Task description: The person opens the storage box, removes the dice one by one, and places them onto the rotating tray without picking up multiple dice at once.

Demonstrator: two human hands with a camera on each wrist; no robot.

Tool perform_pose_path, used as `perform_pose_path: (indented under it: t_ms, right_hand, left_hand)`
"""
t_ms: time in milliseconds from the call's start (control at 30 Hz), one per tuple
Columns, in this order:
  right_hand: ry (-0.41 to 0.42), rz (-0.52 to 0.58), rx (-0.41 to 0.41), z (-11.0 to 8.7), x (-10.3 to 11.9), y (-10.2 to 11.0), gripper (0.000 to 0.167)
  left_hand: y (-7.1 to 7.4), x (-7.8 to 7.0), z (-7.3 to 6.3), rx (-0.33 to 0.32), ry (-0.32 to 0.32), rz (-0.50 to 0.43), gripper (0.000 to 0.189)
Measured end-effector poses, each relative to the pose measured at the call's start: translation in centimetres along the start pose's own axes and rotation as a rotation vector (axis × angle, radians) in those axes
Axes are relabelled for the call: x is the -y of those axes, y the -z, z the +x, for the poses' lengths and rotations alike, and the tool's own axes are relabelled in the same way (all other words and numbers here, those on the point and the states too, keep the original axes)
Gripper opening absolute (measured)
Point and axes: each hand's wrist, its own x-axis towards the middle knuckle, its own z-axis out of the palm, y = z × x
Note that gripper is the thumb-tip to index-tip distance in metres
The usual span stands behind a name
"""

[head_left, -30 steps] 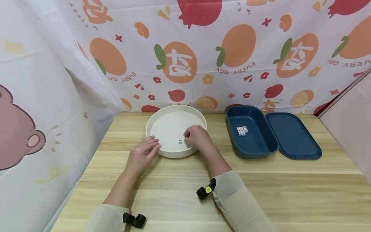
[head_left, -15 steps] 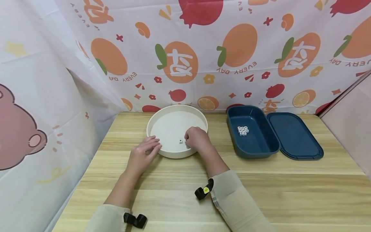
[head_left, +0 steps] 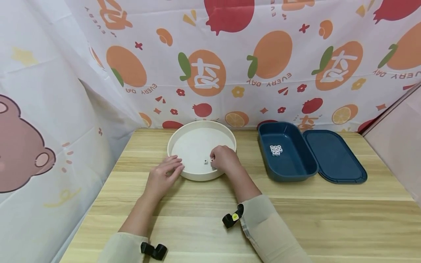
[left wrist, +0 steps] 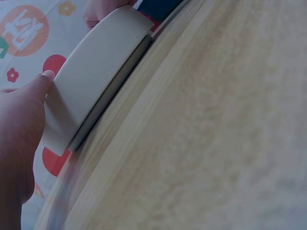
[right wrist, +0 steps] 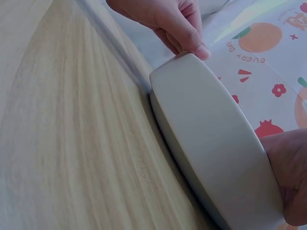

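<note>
My right hand (head_left: 224, 159) reaches over the front right rim of a round cream tray (head_left: 202, 176), fingertips bent down to its floor. The fingertips pinch a small white die (head_left: 212, 159), partly hidden by them. Just left of it lies another white die (head_left: 205, 162) with a dark dot on top. My left hand (head_left: 162, 177) rests at the tray's left rim, fingers relaxed and laid over the edge. In the left wrist view, the left thumb (left wrist: 44, 82) touches the tray's rim. The tray wall hides both dice in the wrist views.
To the right stands a deep blue box (head_left: 291, 160) holding a tight cluster of several white dice (head_left: 276, 150). Its blue lid (head_left: 335, 157) lies beside it on the wooden table (head_left: 204, 219). A fruit-printed curtain (head_left: 240, 58) hangs directly behind.
The right fingers have shifted slightly, showing a little more of the pinched die near the other one. The left hand stays at the rim. The head view has tilted slightly.
</note>
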Motion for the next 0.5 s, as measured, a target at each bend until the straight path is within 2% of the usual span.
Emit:
perform_pose_path:
  t_ms: [167,267,367,500]
  right_hand:
    - [0.041,0.085,-0.017,-0.3,-0.6,0.6,0.020]
    - [0.037,0.150,-0.051,-0.6,-1.2,1.5,0.022]
    - [0.017,0.210,-0.129,-1.5,-2.4,3.3,0.023]
    - [-0.007,0.263,-0.276,-3.0,-5.4,6.5,0.022]
  left_hand:
    - [0.1,-0.2,-0.1,0.023,0.027,0.016,0.015]
    - [0.2,-0.3,-0.1,0.025,0.035,0.021,0.016]
    - [0.1,-0.2,-0.1,0.022,0.026,0.017,0.017]
    - [0.0,-0.2,0.1,0.019,0.022,0.018,0.018]
